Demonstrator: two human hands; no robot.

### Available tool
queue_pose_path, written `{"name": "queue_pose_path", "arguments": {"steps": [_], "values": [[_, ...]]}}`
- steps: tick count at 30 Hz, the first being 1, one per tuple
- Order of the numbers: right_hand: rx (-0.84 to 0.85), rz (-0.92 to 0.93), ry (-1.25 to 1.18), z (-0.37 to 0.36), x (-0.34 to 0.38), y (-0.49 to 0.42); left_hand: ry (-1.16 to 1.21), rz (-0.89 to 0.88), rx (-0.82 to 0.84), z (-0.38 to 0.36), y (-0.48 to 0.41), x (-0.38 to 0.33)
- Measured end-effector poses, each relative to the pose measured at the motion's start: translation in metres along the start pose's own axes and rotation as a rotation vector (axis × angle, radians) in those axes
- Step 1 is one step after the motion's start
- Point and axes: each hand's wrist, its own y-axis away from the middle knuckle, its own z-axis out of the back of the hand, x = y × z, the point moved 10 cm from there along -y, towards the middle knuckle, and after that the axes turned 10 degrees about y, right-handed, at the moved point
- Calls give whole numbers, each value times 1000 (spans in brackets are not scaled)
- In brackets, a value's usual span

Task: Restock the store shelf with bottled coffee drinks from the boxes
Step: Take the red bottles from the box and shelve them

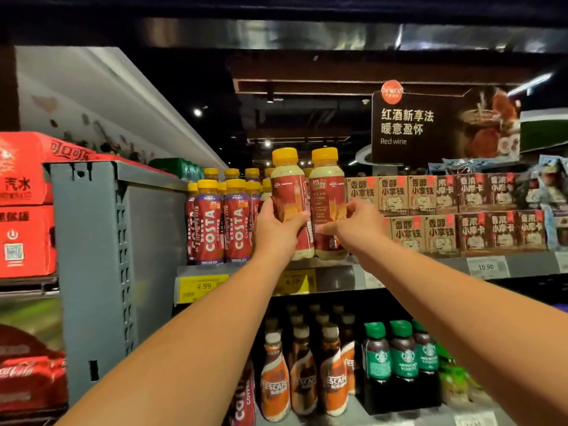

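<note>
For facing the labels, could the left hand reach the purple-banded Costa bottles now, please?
Probably yes: the purple-banded Costa bottles stand left of the left hand, nothing between, though it grips a pale Costa bottle.

two hands, two held bottles, three green-capped bottles

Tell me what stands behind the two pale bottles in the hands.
Yellow caps of more bottles show behind the pale bottles. Their bodies are covered by those two, the left hand and the right hand.
</note>
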Motion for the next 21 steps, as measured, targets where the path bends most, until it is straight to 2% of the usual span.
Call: {"name": "queue_pose_path", "arguments": {"steps": [12,21], "values": [[-151,-69,181,-13,-20,-31,-152,35,-46,0,-49,54],[-271,-62,324,-19,-27,-33,-251,32,-13,-10,-55,67]]}}
